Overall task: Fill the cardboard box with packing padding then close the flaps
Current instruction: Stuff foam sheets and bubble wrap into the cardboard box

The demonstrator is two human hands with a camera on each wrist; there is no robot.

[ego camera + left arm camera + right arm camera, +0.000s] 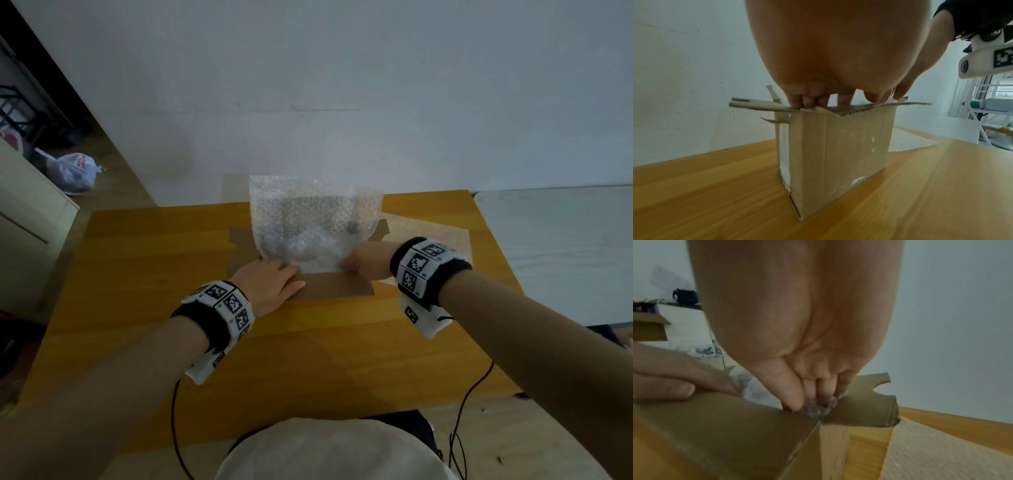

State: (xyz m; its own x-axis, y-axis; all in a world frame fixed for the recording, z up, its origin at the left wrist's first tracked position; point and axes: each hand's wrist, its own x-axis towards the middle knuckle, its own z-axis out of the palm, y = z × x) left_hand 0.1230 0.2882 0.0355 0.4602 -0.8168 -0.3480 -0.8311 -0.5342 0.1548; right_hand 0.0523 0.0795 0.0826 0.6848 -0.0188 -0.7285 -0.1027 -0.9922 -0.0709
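Head view: my cardboard box (329, 291) sits at the table's (137, 260) far edge, bubble wrap (308, 222) half in. Right hand (363, 260) pinches its corner; left hand (270, 284) lies flat on the near flap. Flaps unclosed.

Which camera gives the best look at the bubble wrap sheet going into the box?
Head view: the whole bubble wrap sheet stands out of the box. Right wrist shows only a pinched corner; left wrist shows none.
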